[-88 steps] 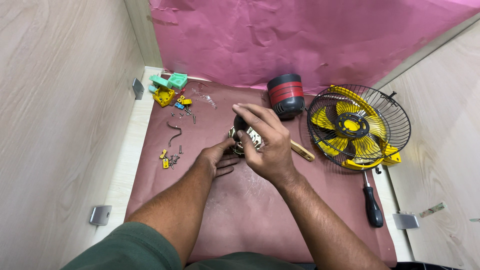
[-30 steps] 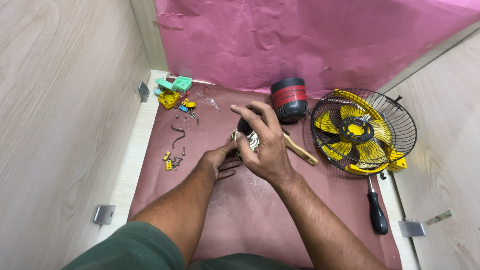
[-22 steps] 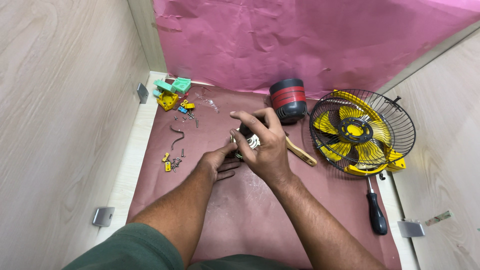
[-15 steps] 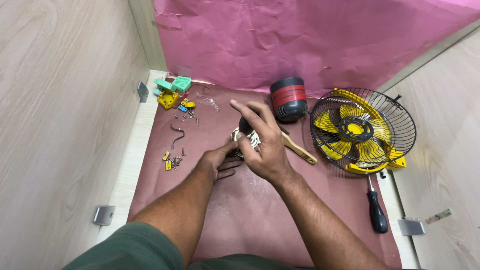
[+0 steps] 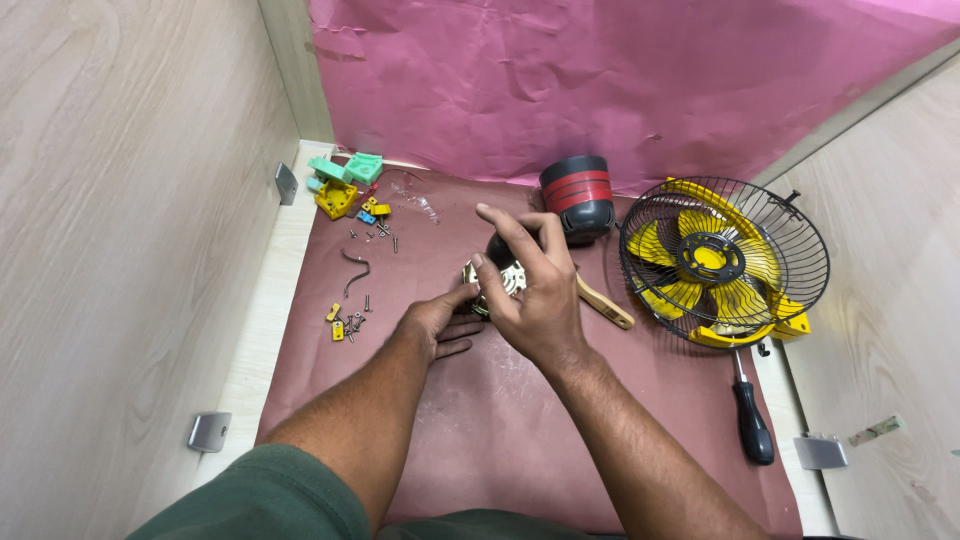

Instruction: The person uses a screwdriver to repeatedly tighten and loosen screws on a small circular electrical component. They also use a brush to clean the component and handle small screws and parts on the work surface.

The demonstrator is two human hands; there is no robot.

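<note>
green sleeves sit at the bottom edge, and two bare forearms run up from them over the reddish-brown paper [image 5: 480, 440] that covers the desk [image 5: 262, 340]. the left hand [image 5: 440, 322] lies low on the paper, its fingers stretched toward a small metal motor part [image 5: 497, 272] and touching its lower side. the right hand [image 5: 532, 290] comes over the top of the same part, fingers curled around it and clamped on it, the forefinger lifted and pointing left. the part is dark on top with a pale metal plate under it; it sits near the middle of the desk, between the two hands, which are close together around it.

just right of the right hand a wooden handle [image 5: 606, 305] sticks out at a slant. further right, near the desk edge, a black-handled screwdriver [image 5: 750, 420] lies with its tip toward a yellow fan in a black wire cage [image 5: 722, 262], which rests tilted on the paper.

left of the hands small screws and yellow bits [image 5: 345, 320] are scattered, with a bent dark hook [image 5: 356, 262] just above them. further back a black and red round housing [image 5: 577, 195] stands upright, and at the far left corner green and yellow plastic pieces [image 5: 342, 182] lie in a heap. pink paper [image 5: 600, 80] hangs behind it all.
</note>
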